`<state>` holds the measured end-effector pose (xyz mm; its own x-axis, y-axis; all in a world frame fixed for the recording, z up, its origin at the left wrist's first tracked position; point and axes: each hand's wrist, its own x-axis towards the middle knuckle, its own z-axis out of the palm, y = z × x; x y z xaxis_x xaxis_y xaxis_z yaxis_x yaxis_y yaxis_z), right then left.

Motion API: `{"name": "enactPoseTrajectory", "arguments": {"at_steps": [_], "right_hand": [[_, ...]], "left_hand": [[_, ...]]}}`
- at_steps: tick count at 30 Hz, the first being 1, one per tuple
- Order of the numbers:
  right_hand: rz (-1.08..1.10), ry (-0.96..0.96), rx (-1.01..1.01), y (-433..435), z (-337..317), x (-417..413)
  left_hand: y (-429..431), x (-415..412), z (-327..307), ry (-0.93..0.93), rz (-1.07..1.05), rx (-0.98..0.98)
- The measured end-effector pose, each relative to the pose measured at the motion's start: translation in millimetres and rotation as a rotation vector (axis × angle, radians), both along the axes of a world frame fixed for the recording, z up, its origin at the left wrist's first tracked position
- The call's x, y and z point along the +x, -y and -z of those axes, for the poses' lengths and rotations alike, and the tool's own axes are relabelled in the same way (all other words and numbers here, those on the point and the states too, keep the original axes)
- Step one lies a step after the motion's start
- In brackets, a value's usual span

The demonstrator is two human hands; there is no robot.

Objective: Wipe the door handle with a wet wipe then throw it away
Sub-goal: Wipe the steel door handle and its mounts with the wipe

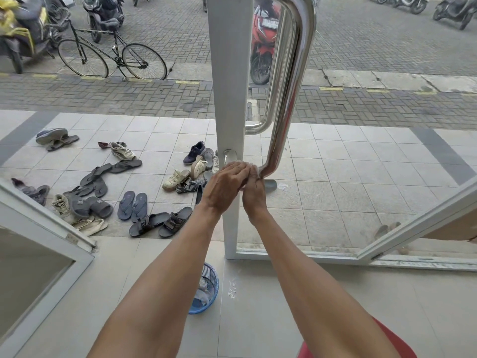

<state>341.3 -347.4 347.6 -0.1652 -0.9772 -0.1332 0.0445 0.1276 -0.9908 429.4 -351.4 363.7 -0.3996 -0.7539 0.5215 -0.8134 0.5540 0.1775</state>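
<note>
Both of your hands are low on the door handle (291, 86), at the bend where the steel tube turns in to meet the white door frame (229, 73). Your right grip (254, 192) is curled round the wet wipe (255, 168), a small white wad that shows between your fingers and sits pressed against that lower bend. Your left grip (227, 182) lies over it from the other side with bent fingers; I cannot tell whether it pinches the wipe or only rests on your right hand.

You look to be in the middle of the wiping. The wipe is on the metal, at the very bottom of the handle. The long upright bar and the top curve shine above, but nothing shows whether they are already done.

The throwing away is not yet done. The blue basket (215, 282) stands on the floor by the foot of the door, near your left forearm, with crumpled scraps inside; it seems the likely place for the wipe
</note>
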Motion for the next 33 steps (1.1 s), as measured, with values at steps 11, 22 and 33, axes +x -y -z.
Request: {"name": "enactPoseTrajectory", "arguments": {"at_steps": [11, 22, 33], "right_hand": [[0.219, -0.186, -0.056, 0, 6, -25], [0.438, -0.111, -0.068, -3, 8, -9], [0.614, -0.070, -0.103, -2, -11, -10]], "left_hand": [[-9, -22, 7, -0.134, -0.092, -0.031], [-2, -9, 11, -0.098, -0.059, -0.069], [-18, -42, 18, -0.512, -0.249, 0.068]]}}
